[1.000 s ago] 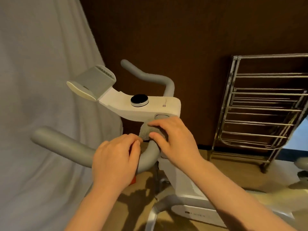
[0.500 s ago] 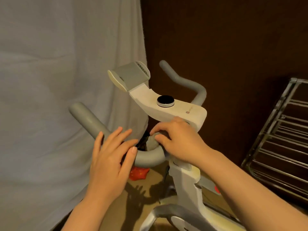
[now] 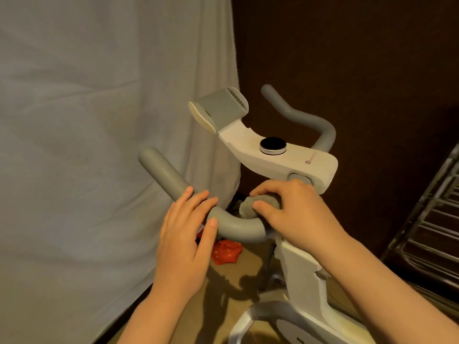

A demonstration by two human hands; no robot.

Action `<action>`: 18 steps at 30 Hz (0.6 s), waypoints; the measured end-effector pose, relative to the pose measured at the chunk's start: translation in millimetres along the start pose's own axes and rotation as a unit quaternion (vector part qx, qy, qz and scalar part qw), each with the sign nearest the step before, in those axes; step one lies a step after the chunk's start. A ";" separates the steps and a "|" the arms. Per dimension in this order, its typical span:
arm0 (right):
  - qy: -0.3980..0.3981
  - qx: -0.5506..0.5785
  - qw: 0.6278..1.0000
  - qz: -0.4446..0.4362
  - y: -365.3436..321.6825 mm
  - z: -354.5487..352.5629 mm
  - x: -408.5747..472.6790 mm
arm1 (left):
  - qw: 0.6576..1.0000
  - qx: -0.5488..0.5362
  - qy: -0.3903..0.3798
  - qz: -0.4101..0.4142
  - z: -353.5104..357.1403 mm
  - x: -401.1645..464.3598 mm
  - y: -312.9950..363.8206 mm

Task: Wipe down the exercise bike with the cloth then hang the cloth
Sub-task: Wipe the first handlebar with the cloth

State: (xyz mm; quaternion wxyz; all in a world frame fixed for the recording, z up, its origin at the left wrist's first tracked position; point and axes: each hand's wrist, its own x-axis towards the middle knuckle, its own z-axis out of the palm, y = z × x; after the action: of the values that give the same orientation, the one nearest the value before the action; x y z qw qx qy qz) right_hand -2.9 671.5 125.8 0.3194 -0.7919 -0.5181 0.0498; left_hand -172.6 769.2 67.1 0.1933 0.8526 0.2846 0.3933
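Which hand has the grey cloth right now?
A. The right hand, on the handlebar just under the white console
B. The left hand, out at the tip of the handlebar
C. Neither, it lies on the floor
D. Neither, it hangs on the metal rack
A: the right hand curls its fingers and thumb round the grey cloth against the handlebar, just below the white console; the left hand only rests on the bar.

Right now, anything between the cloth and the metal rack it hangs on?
The bike's white stem and console lie rightward between the cloth, pinched by the right hand at the handlebar, and the rack. Lifting over looks clear.
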 end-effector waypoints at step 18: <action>0.284 0.028 0.956 0.073 -54.1 64.5 -45.0 | 0.989 -0.020 -0.015 0.143 -29.3 18.5 -48.6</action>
State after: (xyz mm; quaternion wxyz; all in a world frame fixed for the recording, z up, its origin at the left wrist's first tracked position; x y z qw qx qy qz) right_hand -92.5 676.4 93.6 0.4708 -0.7997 -0.3456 -0.1394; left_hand -201.8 821.2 68.6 0.1560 0.8863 0.1486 0.4099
